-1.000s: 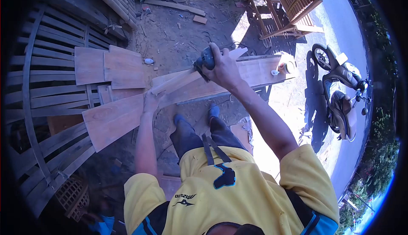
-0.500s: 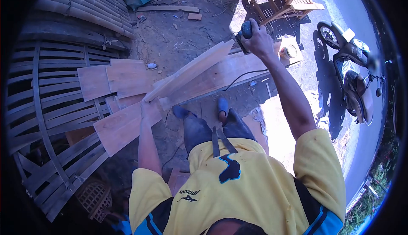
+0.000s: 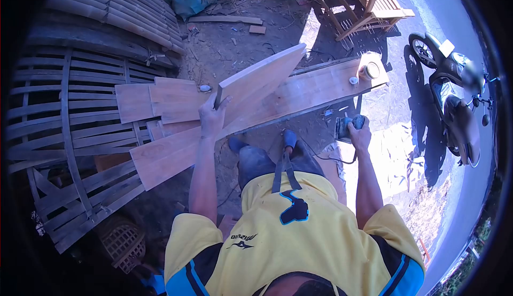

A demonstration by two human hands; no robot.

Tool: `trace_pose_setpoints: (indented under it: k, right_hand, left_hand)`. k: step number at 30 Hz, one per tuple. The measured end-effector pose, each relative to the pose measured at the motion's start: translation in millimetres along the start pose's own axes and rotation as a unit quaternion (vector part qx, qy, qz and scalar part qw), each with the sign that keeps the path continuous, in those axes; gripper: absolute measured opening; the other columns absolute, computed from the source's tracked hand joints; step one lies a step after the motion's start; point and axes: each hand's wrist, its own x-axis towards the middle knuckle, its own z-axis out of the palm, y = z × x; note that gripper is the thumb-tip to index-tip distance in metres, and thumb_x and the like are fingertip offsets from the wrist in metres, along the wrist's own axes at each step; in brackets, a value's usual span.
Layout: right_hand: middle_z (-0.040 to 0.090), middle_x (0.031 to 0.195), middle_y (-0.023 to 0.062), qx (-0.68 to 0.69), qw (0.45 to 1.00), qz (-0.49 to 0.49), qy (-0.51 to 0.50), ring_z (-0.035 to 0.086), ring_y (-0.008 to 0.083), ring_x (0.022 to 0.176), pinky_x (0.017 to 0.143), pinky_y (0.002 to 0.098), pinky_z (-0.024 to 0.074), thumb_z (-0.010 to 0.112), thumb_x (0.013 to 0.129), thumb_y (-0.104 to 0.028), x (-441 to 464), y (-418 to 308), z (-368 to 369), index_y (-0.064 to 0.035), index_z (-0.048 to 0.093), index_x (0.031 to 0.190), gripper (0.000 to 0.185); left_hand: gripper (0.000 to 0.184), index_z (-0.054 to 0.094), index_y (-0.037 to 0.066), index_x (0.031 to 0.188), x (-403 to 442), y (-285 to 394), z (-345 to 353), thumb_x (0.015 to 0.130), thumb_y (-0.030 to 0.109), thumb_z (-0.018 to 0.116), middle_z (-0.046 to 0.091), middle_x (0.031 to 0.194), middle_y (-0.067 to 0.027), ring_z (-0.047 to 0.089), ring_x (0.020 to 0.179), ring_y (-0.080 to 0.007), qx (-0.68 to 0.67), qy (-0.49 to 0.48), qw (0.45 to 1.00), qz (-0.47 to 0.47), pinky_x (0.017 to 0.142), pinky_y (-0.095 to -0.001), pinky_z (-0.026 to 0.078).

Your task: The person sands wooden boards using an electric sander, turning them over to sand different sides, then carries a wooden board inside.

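Head view. The left hand (image 3: 212, 115) grips the left end of a tilted board (image 3: 262, 74) above a long plank (image 3: 326, 85). The right hand, (image 3: 360, 135) closed around a corded power tool (image 3: 344, 129), has swung from the board's far end to the person's right; tool and wood are now apart, suggesting a pause in working the board. A jar (image 3: 370, 71) stands on the plank's far end, its contents indistinct; the woven basket's (image 3: 124, 245) interior cannot be made out.
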Motion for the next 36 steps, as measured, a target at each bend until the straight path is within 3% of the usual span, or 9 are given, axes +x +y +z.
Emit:
trace_pose_setpoints:
  k: [5, 7, 11, 20, 25, 27, 30, 32, 36]
  right_hand:
    - [0.071, 0.119, 0.0309, 0.032, 0.999, 0.012, 0.028, 0.071, 0.0473, 0.110, 0.097, 0.0537, 0.0555, 0.081, 0.084, -0.043, -23, 29, -14, -0.0079, 0.050, 0.151, 0.082]
    - [0.071, 0.121, 0.0302, 0.050, 0.998, 0.014, 0.041, 0.071, 0.0471, 0.110, 0.097, 0.0537, 0.0555, 0.081, 0.084, -0.041, -30, 36, -21, -0.0076, 0.051, 0.150, 0.080]
    - [0.072, 0.122, 0.0282, 0.108, 0.992, 0.016, 0.065, 0.071, 0.0450, 0.110, 0.097, 0.0520, 0.0557, 0.082, 0.084, -0.037, -38, 35, -38, -0.0072, 0.053, 0.149, 0.077]
    - [0.071, 0.125, 0.0252, 0.180, 0.969, -0.154, 0.066, 0.072, 0.0396, 0.111, 0.098, 0.0464, 0.0566, 0.084, 0.085, -0.024, -27, -93, -101, -0.0075, 0.053, 0.150, 0.074]
    - [0.066, 0.127, 0.0260, 0.186, 0.906, -0.359, 0.127, 0.072, 0.0407, 0.110, 0.095, 0.0455, 0.0576, 0.086, 0.085, -0.022, -23, -192, -131, -0.0085, 0.050, 0.152, 0.078]
    - [0.066, 0.124, 0.0258, 0.183, 0.902, -0.377, 0.108, 0.072, 0.0426, 0.107, 0.092, 0.0476, 0.0583, 0.085, 0.085, -0.025, -20, -226, -132, -0.0098, 0.049, 0.154, 0.079]
    - [0.065, 0.120, 0.0256, 0.123, 0.906, -0.400, 0.057, 0.073, 0.0464, 0.099, 0.086, 0.0525, 0.0595, 0.084, 0.086, -0.031, -20, -273, -121, -0.0128, 0.046, 0.156, 0.081]
    - [0.064, 0.118, 0.0270, 0.040, 0.903, -0.426, 0.033, 0.074, 0.0509, 0.090, 0.079, 0.0592, 0.0598, 0.081, 0.087, -0.042, -18, -302, -106, -0.0169, 0.043, 0.156, 0.083]
    - [0.062, 0.116, 0.0290, -0.040, 0.890, -0.452, -0.036, 0.073, 0.0521, 0.088, 0.076, 0.0593, 0.0601, 0.083, 0.086, -0.042, -52, -346, -91, -0.0153, 0.041, 0.157, 0.087]
  left_hand:
    - [0.033, 0.075, 0.007, 0.119, 43, 118, 37, 0.098, 0.032, 0.079, 0.078, 0.092, -0.0148, 0.078, 0.084, -0.0284, 0.084, 0.023, 0.981, 0.175, 0.076, -0.0405, 0.057]
    - [0.035, 0.074, 0.008, 0.122, 47, 138, 47, 0.097, 0.033, 0.077, 0.079, 0.102, -0.0175, 0.076, 0.096, -0.0392, 0.111, -0.057, 0.972, 0.199, 0.084, -0.0503, 0.057]
    - [0.036, 0.074, 0.010, 0.122, 47, 136, 77, 0.096, 0.034, 0.078, 0.078, 0.100, -0.0179, 0.076, 0.094, -0.0401, 0.181, -0.043, 0.951, 0.248, 0.083, -0.0501, 0.058]
    - [0.032, 0.071, 0.009, 0.121, 53, 154, 106, 0.097, 0.030, 0.076, 0.078, 0.105, -0.0201, 0.074, 0.105, -0.0427, 0.204, -0.129, 0.956, 0.167, 0.090, -0.0536, 0.057]
    - [0.026, 0.070, 0.007, 0.110, 3, 98, 7, 0.094, 0.025, 0.079, 0.078, 0.104, -0.0198, 0.073, 0.105, -0.0446, 0.272, -0.170, 0.945, 0.065, 0.089, -0.0550, 0.057]
    - [0.027, 0.071, 0.008, 0.112, -17, 70, -37, 0.093, 0.025, 0.080, 0.078, 0.103, -0.0196, 0.072, 0.104, -0.0449, 0.276, -0.174, 0.945, 0.022, 0.089, -0.0543, 0.057]
    - [0.035, 0.073, 0.010, 0.123, -48, 21, -48, 0.093, 0.025, 0.082, 0.080, 0.104, -0.0150, 0.076, 0.103, -0.0363, 0.197, -0.147, 0.969, -0.027, 0.089, -0.0472, 0.058]
    - [0.042, 0.074, 0.010, 0.131, -54, -31, -29, 0.093, 0.024, 0.084, 0.081, 0.109, -0.0106, 0.077, 0.107, -0.0242, -0.065, -0.093, 0.993, -0.004, 0.092, -0.0397, 0.058]
    - [0.039, 0.076, 0.009, 0.129, -60, -60, 3, 0.094, 0.024, 0.084, 0.081, 0.111, -0.0070, 0.074, 0.110, -0.0158, -0.247, -0.013, 0.969, -0.009, 0.094, -0.0359, 0.057]
